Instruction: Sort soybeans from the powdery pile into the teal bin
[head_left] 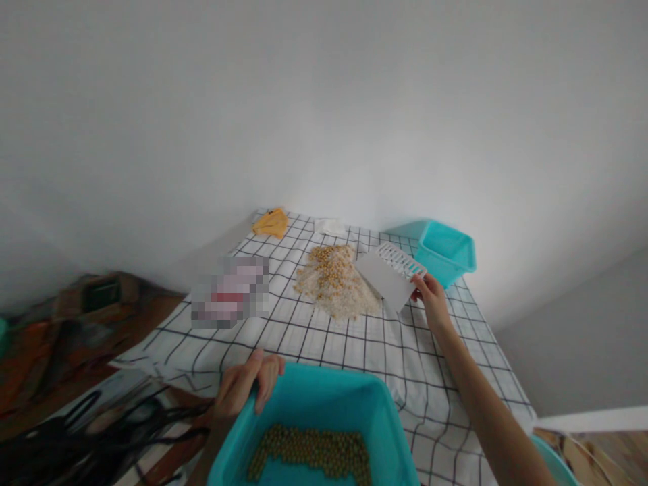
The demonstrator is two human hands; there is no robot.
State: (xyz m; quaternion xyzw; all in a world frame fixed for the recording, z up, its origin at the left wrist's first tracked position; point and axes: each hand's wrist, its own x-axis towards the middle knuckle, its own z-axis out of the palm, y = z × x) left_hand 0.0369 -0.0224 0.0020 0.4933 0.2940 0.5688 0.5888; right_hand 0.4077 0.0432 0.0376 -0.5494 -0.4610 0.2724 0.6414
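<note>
Left hand (246,391) sits at the bottom of the frame, left of centre, its grip closed over the far left corner of the turquoise basin (324,378): fingers curl over the rim and the thumb is out of sight. Inside the basin, a band of yellow-green beans (314,452) lies across the floor, close to the bottom edge of the frame.

Over to the right hand (430,293), reaching out right of centre. Its grip is pinched narrow on the right-hand edge of a flat grey card (387,280). The card is tilted, and its left edge is right up against the pile of grain and beans (337,280). That pile spreads over the checked cloth (354,344) covering the counter in mid-frame, with whole tan beans at the far end and finer pale grains nearer the camera.

Just behind the card lies a white slotted tray (399,258), and touching its right side is a second turquoise basket (448,250).

At the far end of the counter, a crumpled yellow cloth (272,223) and a small white scrap (330,227) lie well apart from the hands. Left of the pile there is a blurred patch (230,291), too smeared to name. Dark cables (75,432) tangle in the lower left corner, off the counter.
</note>
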